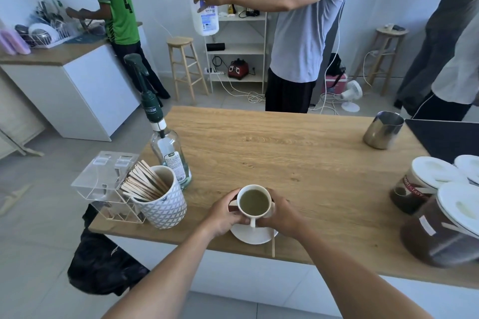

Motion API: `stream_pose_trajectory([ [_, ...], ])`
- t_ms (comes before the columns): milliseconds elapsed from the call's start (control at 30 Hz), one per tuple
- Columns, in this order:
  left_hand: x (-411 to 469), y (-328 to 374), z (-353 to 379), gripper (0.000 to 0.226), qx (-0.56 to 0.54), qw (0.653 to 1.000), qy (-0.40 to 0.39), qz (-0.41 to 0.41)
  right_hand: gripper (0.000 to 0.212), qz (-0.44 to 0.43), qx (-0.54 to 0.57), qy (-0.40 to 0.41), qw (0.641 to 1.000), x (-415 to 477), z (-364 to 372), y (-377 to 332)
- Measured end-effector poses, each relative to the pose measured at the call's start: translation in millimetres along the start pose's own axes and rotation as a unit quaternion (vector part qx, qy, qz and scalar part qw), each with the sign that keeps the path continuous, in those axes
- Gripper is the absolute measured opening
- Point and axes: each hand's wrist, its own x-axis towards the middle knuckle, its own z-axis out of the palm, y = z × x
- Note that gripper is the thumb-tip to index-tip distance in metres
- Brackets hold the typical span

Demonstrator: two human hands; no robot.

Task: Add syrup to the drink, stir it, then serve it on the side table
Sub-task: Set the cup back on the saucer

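Observation:
A white cup [254,203] filled with a greenish drink sits over a white saucer [252,237] at the near edge of the wooden table [298,158]. My left hand [224,213] and my right hand [281,213] wrap around the cup and saucer from both sides. A wooden stir stick [273,243] lies across the saucer's right rim, sticking out over the table edge. The clear syrup bottle [168,153] with a dark green pump stands up and to the left of the cup.
A patterned mug of wooden sticks [162,199] and a clear acrylic holder [106,184] stand at the left. A steel pitcher [383,129] and lidded jars [425,186] are on the right. A person in grey [303,33] stands beyond the table holding a white bottle.

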Motion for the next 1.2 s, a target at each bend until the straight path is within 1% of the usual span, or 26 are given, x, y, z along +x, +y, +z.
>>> stream_pose_trajectory([
  [233, 0, -1, -1, 0.090, -0.009, 1.000, -0.010, -0.002, 0.089, 0.005, -0.008, -0.004, 1.000, -2, -1, -2],
  [333, 1, 0, 1, 0.083, -0.019, 1.000, -0.016, -0.002, 0.091, 0.005, -0.008, -0.002, 1.000, -4, -1, -6],
  [433, 0, 1, 1, 0.081, -0.030, 0.999, -0.024, 0.001, 0.090, 0.008, 0.003, -0.003, 1.000, -6, -1, -7],
  [600, 1, 1, -1, 0.083, -0.019, 0.999, -0.031, 0.001, 0.088, 0.009, 0.010, -0.006, 1.000, -10, -1, -10],
  [933, 1, 3, -2, 0.092, -0.009, 0.999, -0.041, -0.012, 0.071, -0.018, 0.021, -0.013, 1.000, -15, -5, -13],
  [1067, 1, 3, -2, 0.089, -0.013, 0.999, -0.043, -0.023, 0.063, -0.028, 0.023, -0.023, 0.999, -18, -8, -19],
  [1200, 1, 0, 0, 0.083, -0.002, 0.999, -0.044, -0.027, 0.062, -0.004, -0.001, -0.026, 1.000, -20, -11, -16],
])
